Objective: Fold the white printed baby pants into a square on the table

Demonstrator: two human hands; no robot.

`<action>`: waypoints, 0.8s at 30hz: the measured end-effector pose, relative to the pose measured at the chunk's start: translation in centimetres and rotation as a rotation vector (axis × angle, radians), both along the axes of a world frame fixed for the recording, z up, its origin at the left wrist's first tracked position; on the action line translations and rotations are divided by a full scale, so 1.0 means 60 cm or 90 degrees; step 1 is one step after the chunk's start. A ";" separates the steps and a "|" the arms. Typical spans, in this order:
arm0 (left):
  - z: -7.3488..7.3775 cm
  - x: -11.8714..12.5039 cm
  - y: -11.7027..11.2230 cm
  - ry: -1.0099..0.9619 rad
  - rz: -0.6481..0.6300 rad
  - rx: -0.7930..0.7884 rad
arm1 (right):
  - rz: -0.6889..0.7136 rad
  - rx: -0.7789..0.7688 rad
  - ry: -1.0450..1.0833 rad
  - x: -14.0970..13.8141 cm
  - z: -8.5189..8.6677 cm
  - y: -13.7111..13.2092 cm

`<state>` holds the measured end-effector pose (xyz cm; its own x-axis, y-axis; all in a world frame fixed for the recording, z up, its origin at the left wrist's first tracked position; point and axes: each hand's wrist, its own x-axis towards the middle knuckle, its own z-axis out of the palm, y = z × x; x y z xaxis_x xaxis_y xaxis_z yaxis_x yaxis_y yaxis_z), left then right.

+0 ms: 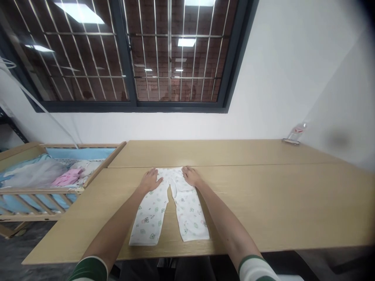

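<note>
A pair of small white baby pants (189, 210) with a green and grey print lies spread on the wooden table, waist at the far end and both legs toward me. My left hand (150, 180) rests flat on the upper left of the waist, fingers stretched out. On the upper right, my right hand (191, 176) lies with its fingers extended over the fabric. Neither hand grips the cloth. Bare tabletop shows between the two legs.
The light wooden table (263, 203) reaches to the wall, with a seam across it. A clear bottle (297, 132) stands at the back right corner. At left, a wooden crib (41, 190) holds bedding and a pink cloth (68, 177). A barred window (175, 58) is above.
</note>
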<state>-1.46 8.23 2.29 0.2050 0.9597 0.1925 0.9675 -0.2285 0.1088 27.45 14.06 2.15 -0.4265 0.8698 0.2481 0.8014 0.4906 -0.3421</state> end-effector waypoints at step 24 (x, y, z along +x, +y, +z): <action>0.094 0.346 -0.339 -0.146 -0.123 -0.284 | -0.149 -0.252 0.236 -0.002 0.046 0.095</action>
<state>19.33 -12.09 7.92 0.3870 0.9072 -0.1651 0.8522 -0.2834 0.4399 27.35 19.78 4.93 -0.1582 0.9872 -0.0182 0.6647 0.0929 -0.7413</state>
